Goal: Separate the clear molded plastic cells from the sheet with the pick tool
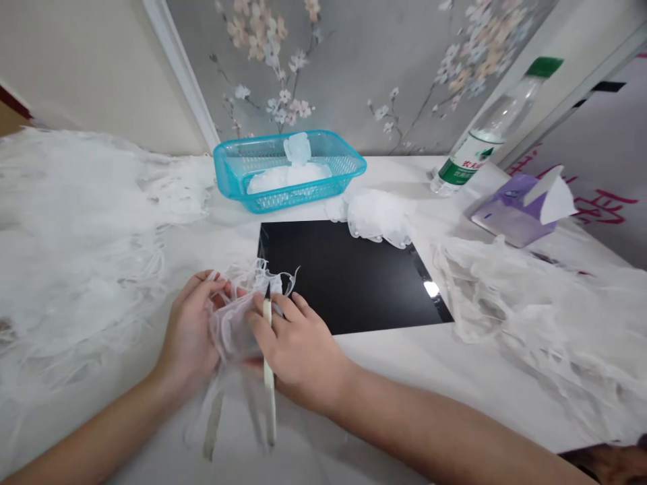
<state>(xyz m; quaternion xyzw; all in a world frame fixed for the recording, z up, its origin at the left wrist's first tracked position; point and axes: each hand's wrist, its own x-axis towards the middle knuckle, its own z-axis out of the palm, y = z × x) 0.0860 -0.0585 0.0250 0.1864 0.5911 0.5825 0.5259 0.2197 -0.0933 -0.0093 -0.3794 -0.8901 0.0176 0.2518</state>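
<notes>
Sheer white fabric (237,323) with loose, stringy edges is bunched between my two hands. My left hand (195,330) is closed around its left side, fingers curled into the folds. In my right hand (308,353) is a slim cream-handled tool (269,384), its dark pointed tip up beside the stringy edge. The fingers of that hand also touch the fabric. Exactly what kind of tool it is I cannot tell. Just beyond my hands lies a flat black board (354,283), partly under the strings.
A blue basket (232,185) holds white pieces. More white pieces (379,212) overlap the board's far edge. Large heaps of white material lie left (81,222) and right (546,316). A water bottle (470,155) and a purple tissue pack (515,209) stand at the back right.
</notes>
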